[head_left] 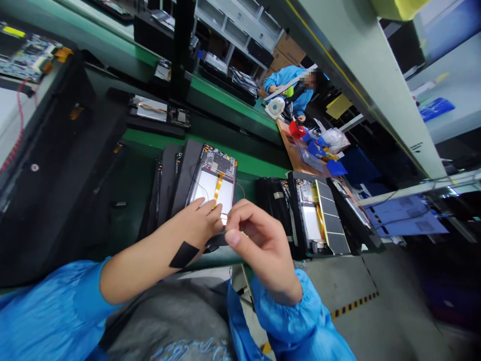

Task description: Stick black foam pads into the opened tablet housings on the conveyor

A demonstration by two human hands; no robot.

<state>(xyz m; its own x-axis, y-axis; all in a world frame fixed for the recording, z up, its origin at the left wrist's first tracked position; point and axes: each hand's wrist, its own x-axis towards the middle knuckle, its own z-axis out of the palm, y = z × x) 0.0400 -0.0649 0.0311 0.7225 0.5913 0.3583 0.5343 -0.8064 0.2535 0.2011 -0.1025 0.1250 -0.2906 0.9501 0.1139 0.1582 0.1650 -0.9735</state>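
An opened tablet (214, 183) lies tilted on a black foam tray, showing its circuit board, a pale battery and an orange ribbon cable (218, 188). My left hand (205, 220) rests over the battery's near end with its fingers spread; its thumb is hidden. A black square of tape (184, 254) sticks to my left wrist. Beside it, at the tablet's near edge, my right hand (259, 240) is closed, thumb and forefinger pinched together. Whatever lies between those fingertips is too small to make out. Thin wires curve at both sides of the tablet.
To the right, a sheet of black adhesive pieces (332, 215) lies over another opened tablet (310, 220). Large black foam trays (48, 165) fill the left side. Behind stands a green conveyor line (221, 103) with more devices. A person in blue (283, 77) works beyond.
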